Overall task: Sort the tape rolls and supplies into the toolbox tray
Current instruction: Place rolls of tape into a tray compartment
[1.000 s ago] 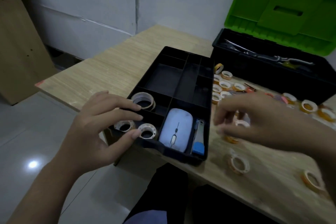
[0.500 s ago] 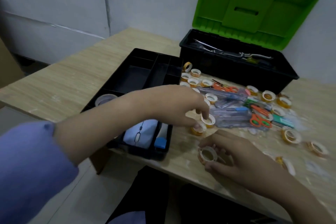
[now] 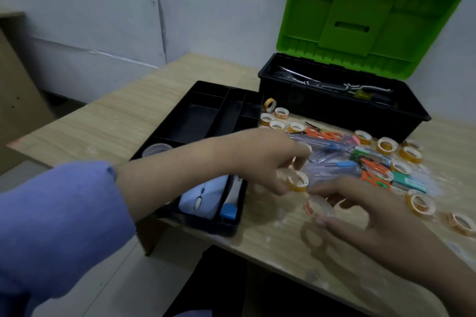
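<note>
Centre of frame: left hand (image 3: 268, 159) reaching across the tray (image 3: 164, 136), fingers curled, pinching a small orange-edged tape roll (image 3: 298, 181) just above the tabletop, probably lifted for transfer leftward into the tray. Lower right: right hand (image 3: 365, 211) low over the table (image 3: 103, 116), fingers spread and blurred, thumb and fingertips touching a pale tape roll (image 3: 318, 207) beneath; whether gripped or merely covered, cannot tell. Likely gathering a second roll so both travel together. Tray at centre left, overhanging the near table edge: near compartments hold a pale blue mouse (image 3: 203, 195) and, alongside to its right, a white tool with a blue end (image 3: 230, 203); a clear tape roll (image 3: 157, 149) shows in the compartment at its left side, partly hidden by the forearm; far compartments look bare. Upper right: toolbox (image 3: 342, 110) with green lid (image 3: 365, 23) propped open, dark tools inside, not identifiable. Right of centre, between tray and toolbox: loose pile of tape rolls, orange scissors (image 3: 373, 177), clear pens (image 3: 332, 162), unsorted. Most of the sorting apparently not yet done.
</note>
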